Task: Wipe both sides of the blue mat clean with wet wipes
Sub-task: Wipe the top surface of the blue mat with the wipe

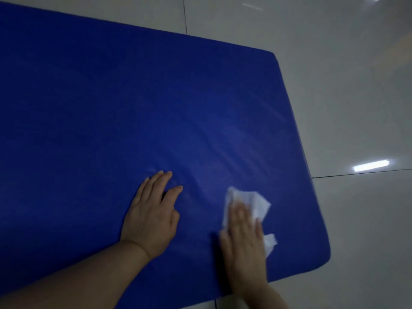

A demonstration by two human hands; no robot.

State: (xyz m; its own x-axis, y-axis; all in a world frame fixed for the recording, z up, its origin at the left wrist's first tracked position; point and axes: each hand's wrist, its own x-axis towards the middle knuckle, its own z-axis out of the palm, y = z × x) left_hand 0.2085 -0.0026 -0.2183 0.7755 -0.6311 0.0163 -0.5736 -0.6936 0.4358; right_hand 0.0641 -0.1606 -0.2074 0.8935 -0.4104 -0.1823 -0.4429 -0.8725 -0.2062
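Note:
The blue mat (124,112) lies flat on the floor and fills most of the head view. My left hand (152,214) rests flat on it near the front middle, fingers straight and pressing the mat down. To its right, my right hand (243,237) presses a crumpled white wet wipe (256,202) onto the mat with flat fingers; the hand is blurred by motion. The wipe sticks out beyond the fingertips and at the right of the palm. Faint pale wipe streaks mark the mat above and right of the hands.
Glossy pale floor tiles (347,97) with dark grout lines surround the mat at the back, right and front. The mat's right edge runs diagonally from its far rounded corner (273,55) to its near rounded corner (326,257).

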